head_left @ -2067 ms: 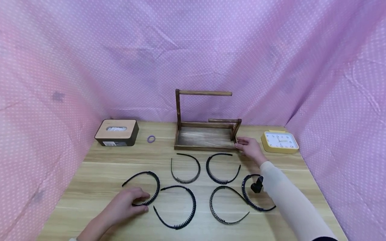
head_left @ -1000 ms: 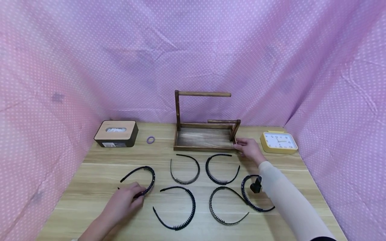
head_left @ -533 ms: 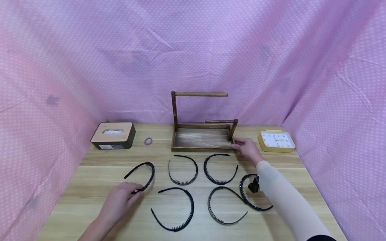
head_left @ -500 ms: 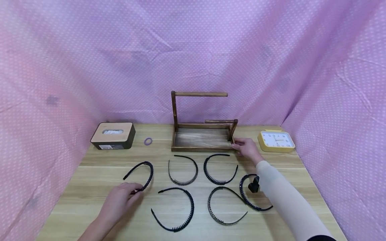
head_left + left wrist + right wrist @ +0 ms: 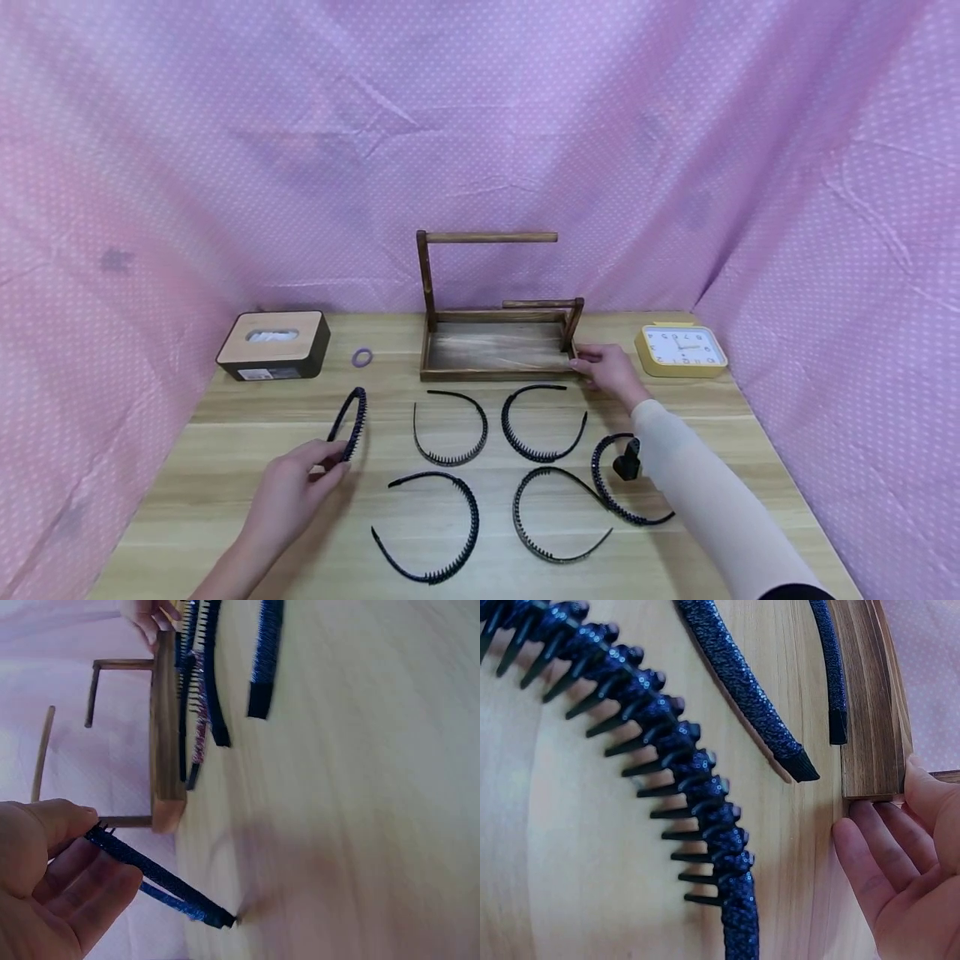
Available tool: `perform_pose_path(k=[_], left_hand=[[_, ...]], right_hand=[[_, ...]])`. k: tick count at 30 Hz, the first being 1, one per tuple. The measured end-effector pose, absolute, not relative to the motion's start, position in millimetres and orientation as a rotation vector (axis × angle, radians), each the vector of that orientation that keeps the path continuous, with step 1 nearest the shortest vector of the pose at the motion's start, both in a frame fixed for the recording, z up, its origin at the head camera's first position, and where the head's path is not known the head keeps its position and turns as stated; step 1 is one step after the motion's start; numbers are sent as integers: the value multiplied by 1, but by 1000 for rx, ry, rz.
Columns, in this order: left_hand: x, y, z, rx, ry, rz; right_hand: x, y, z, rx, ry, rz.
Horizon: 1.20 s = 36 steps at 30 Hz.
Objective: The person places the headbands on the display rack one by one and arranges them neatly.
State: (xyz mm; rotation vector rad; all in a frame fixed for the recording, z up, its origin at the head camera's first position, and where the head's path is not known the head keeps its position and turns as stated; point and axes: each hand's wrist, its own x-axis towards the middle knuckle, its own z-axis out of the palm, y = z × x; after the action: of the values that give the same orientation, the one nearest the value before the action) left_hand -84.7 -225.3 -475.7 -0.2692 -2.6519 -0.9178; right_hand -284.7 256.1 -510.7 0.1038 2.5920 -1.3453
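My left hand [image 5: 288, 496] pinches a dark, glittery toothed headband [image 5: 358, 421] between thumb and fingers, raised over the left side of the table. In the left wrist view this headband [image 5: 165, 874] is tilted, one end pointing down toward the wood, its shadow beside it. At the back, my right hand [image 5: 611, 371] holds the right end of a wooden rack [image 5: 495, 375], a shallow tray with one tall and one short bar. The right wrist view shows the thumb [image 5: 922, 784] over the rack's edge and the fingers against its outer end.
Several more toothed headbands lie on the table, including a black one [image 5: 472, 533], a thin one [image 5: 483, 425] and one [image 5: 603, 483] partly behind the right wrist's camera. A tissue box [image 5: 300, 342] and purple ring [image 5: 362, 357] stand back left, a yellow clock [image 5: 682, 350] back right.
My left hand has picked the headband up off the table and turned it more edge-on to the head view. The right hand stays on the rack; the head view has shifted slightly.
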Motion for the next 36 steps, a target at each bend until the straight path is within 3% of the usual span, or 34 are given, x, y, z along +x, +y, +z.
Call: perform_pose_path(k=[9,21,36], left_hand=[[-101,-198,-454,-190,-2527,-1262],[-165,-137,-430,-263,-2391,-1582],[-231,-71,-434,-202,-2261,-1962]], right_hand=[[-283,253,-511,114,2588,-1358],[-282,257,-509,118,2602,-1335],[-282,255,-511,132,2579,-1384]])
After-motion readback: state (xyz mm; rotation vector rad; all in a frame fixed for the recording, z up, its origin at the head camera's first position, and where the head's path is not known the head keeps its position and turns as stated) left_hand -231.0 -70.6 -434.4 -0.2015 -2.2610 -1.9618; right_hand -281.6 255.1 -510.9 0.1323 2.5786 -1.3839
